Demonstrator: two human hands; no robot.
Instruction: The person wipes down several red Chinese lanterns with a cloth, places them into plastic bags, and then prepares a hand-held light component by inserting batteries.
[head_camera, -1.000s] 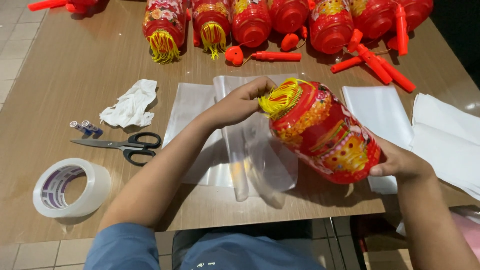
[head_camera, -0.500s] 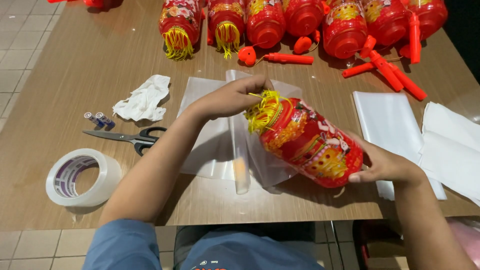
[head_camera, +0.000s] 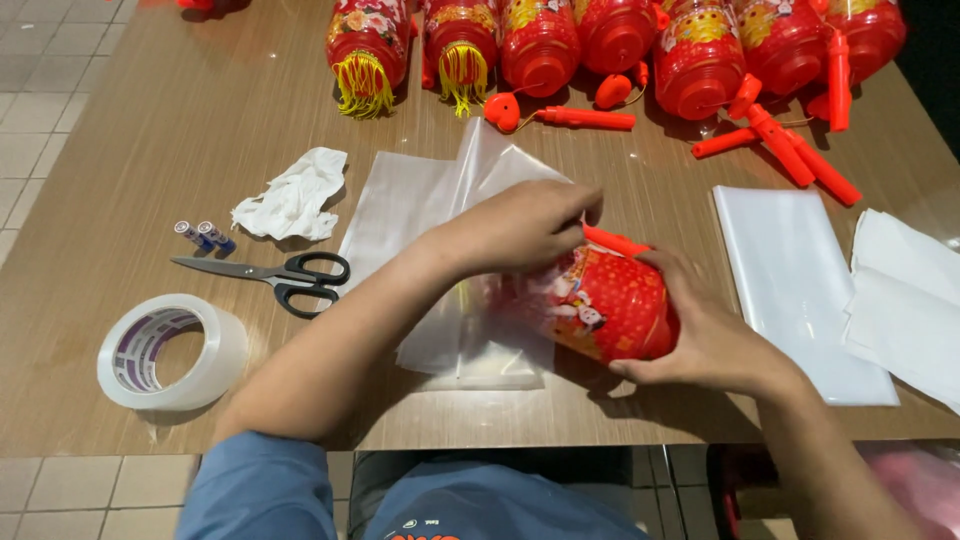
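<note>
My right hand (head_camera: 705, 335) cups glossy red barrel-shaped lantern (head_camera: 600, 305) at table's near edge. My left hand (head_camera: 525, 228) grips its top, over crinkly clear plastic bag (head_camera: 430, 210). Tape roll (head_camera: 170, 352) far left.

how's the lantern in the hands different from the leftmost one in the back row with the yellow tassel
The held lantern lies on its side near the front table edge, gripped by the left hand and right hand; the back-row lantern lies untouched at the far edge. The held lantern rests against a clear plastic bag; the back-row lantern lies on bare wood. A yellow tassel shows on the back-row lantern, none on the held lantern. Both are red, printed, barrel-shaped.
</note>
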